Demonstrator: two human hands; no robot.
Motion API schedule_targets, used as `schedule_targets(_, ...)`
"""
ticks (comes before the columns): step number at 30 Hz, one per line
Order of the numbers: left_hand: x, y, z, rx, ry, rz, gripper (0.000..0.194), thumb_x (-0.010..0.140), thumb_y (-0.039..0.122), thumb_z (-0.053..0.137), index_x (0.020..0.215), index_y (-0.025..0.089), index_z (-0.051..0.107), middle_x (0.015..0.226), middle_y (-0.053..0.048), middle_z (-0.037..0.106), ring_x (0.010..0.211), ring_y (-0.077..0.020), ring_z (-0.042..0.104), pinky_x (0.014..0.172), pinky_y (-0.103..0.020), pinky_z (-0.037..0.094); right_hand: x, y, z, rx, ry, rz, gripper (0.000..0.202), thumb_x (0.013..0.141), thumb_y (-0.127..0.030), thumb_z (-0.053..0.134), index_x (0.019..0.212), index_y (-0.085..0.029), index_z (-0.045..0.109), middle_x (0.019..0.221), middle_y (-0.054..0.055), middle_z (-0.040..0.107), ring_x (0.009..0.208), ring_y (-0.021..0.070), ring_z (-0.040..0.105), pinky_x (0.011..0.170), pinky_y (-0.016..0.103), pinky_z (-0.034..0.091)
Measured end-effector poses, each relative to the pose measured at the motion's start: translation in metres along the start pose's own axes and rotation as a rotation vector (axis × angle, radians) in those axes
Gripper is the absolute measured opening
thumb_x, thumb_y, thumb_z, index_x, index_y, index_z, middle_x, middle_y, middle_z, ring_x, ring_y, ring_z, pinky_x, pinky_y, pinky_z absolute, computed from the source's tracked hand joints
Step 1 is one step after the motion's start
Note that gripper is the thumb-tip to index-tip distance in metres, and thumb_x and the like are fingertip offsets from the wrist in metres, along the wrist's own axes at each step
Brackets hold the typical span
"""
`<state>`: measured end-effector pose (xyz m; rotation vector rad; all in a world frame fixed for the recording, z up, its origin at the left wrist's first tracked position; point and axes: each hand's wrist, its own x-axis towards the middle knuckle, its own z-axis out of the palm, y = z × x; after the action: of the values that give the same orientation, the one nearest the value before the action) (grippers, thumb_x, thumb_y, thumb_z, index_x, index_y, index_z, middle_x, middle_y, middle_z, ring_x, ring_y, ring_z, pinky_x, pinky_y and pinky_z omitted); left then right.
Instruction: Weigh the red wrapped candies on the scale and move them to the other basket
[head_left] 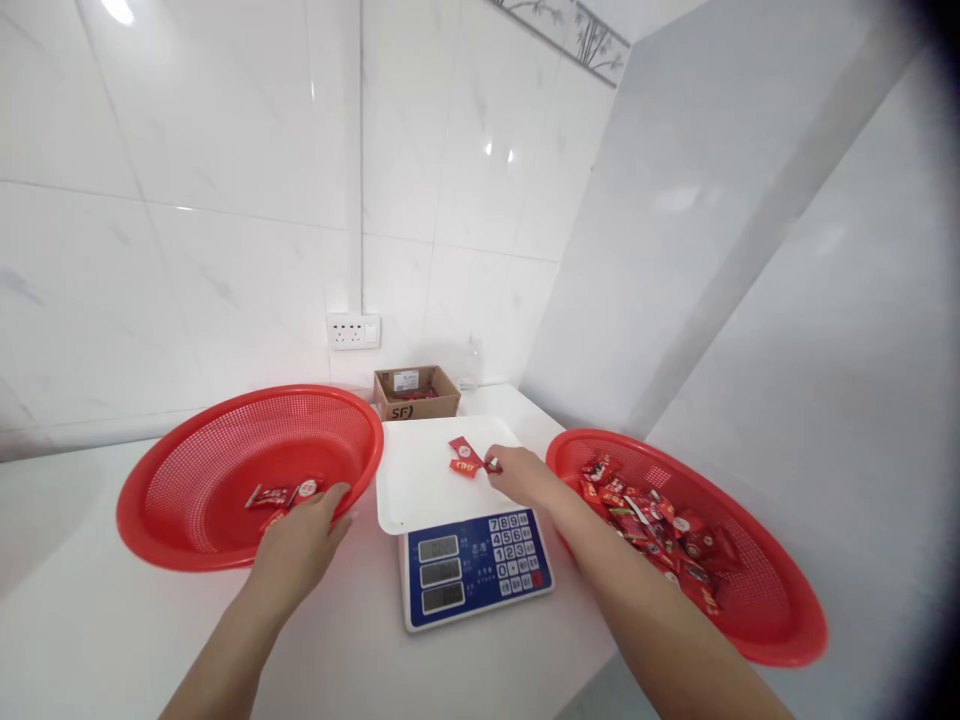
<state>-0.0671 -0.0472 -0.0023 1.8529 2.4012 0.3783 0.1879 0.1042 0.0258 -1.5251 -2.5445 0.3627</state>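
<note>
My left hand [304, 535] is at the near right rim of a red plastic basket [187, 440]. One finger reaches inside and the thumb stays outside, closed around the rim. Just past its fingers, a few red wrapped packets [276, 496] lie on the basket floor. My right hand [517, 474] is over the white tray [420, 475] of a digital scale [476, 570]. Its fingertips pinch the end of a red packet [465, 450]. Another red and orange packet [465, 468] is right beside that one, at the tray. The fingers' undersides are hidden.
To the right, a second red basket [795, 610] holds many red packets [652, 525], partly behind my right forearm. Behind the scale stands an open cardboard box [416, 408] with red items inside. A socket [354, 332] is on the tiled wall. Everything rests on a white table [330, 640].
</note>
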Motion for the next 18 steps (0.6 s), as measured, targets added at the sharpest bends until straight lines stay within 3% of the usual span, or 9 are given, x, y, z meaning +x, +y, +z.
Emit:
schedule_targets(3, 0.001, 0.004, -0.002, 0.008, -0.031, -0.006, 0.032, 0.09, 0.033, 0.028, 0.111, 0.022, 0.049, 0.11, -0.012, 0.062, 0.093, -0.0272, 0.062, 0.062, -0.034, 0.045, 0.014, -0.034, -0.015, 0.148, 0.022, -0.138, 0.032, 0.084, -0.03, 0.047, 0.116, -0.027, 0.052, 0.112, 0.001, 0.063, 0.09, 0.0124, 0.061, 0.073, 0.023, 0.044)
schedule_targets(5, 0.0, 0.007, -0.004, 0.011, -0.04, -0.007, 0.032, 0.091, 0.032, 0.026, 0.111, 0.022, 0.049, 0.11, -0.013, 0.062, 0.092, -0.0275, 0.062, 0.061, -0.034, 0.044, 0.025, -0.056, -0.022, 0.316, 0.066, -0.284, 0.045, 0.086, -0.034, 0.045, 0.13, -0.026, 0.039, 0.129, 0.004, 0.053, 0.094, 0.0111, 0.06, 0.077, 0.023, 0.045)
schedule_targets(7, -0.001, 0.008, -0.005, 0.006, -0.046, -0.012, 0.032, 0.091, 0.032, 0.026, 0.112, 0.022, 0.048, 0.109, -0.013, 0.062, 0.092, -0.027, 0.062, 0.061, -0.034, 0.044, 0.033, -0.066, -0.024, 0.267, 0.074, -0.301, 0.05, 0.087, -0.035, 0.044, 0.134, -0.024, 0.034, 0.133, 0.006, 0.049, 0.1, 0.012, 0.058, 0.082, 0.025, 0.045)
schedule_targets(10, -0.004, 0.008, -0.006, -0.005, -0.052, -0.02, 0.03, 0.09, 0.03, 0.027, 0.112, 0.023, 0.047, 0.109, -0.012, 0.062, 0.092, -0.0262, 0.061, 0.061, -0.033, 0.043, 0.035, -0.059, -0.014, 0.041, 0.026, -0.204, 0.045, 0.083, -0.028, 0.05, 0.127, -0.019, 0.046, 0.123, 0.01, 0.057, 0.105, 0.0202, 0.057, 0.085, 0.032, 0.044)
schedule_targets(13, -0.005, 0.01, -0.005, -0.005, -0.051, -0.018, 0.028, 0.09, 0.028, 0.028, 0.11, 0.022, 0.047, 0.105, -0.012, 0.063, 0.091, -0.0255, 0.061, 0.061, -0.032, 0.043, 0.027, -0.039, 0.004, -0.055, -0.019, -0.155, 0.03, 0.078, -0.018, 0.053, 0.107, -0.015, 0.06, 0.108, 0.015, 0.064, 0.1, 0.0292, 0.059, 0.082, 0.041, 0.044)
schedule_targets(18, -0.003, 0.017, -0.004, 0.02, -0.043, -0.018, 0.028, 0.089, 0.026, 0.029, 0.111, 0.02, 0.046, 0.103, -0.013, 0.062, 0.088, -0.0265, 0.061, 0.059, -0.033, 0.043, 0.017, -0.028, 0.021, -0.076, -0.03, -0.122, 0.022, 0.076, -0.009, 0.052, 0.093, -0.012, 0.065, 0.103, 0.018, 0.065, 0.095, 0.0302, 0.061, 0.078, 0.041, 0.045)
